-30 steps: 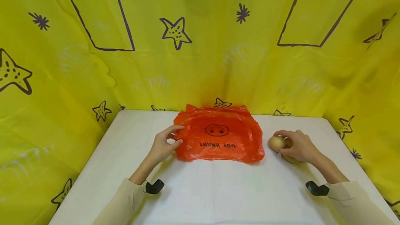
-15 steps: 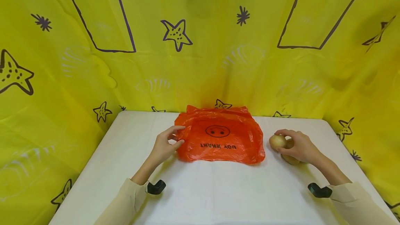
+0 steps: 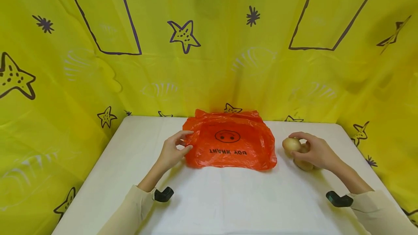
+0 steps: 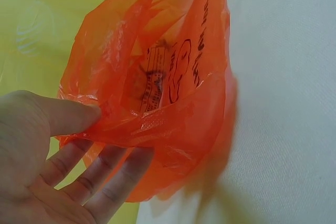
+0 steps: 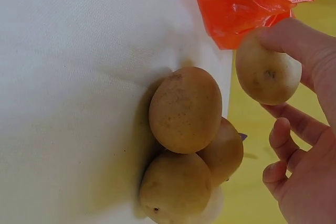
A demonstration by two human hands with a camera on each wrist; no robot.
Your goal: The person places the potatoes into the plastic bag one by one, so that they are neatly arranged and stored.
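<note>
An orange-red plastic bag with a pig-snout drawing and "THANK YOU" lettering lies at the back middle of the table. My left hand pinches its left edge; in the left wrist view the thumb lies over the bag's rim and the fingers go behind it. The bag's mouth gapes, showing a printed label inside. On the right, my right hand holds a potato between thumb and fingers, apart from the pile. Several other potatoes are heaped together under that hand, mostly hidden by it in the head view.
The table has a white cover. Yellow curtains with starfish and shell drawings enclose it at the back and both sides. A black wrist device sits at the left sleeve, and another black device at the right.
My right hand, with the potato in its grip, has shifted slightly to the right and up, uncovering a little more of the pile. The left hand and the bag stay almost still.
</note>
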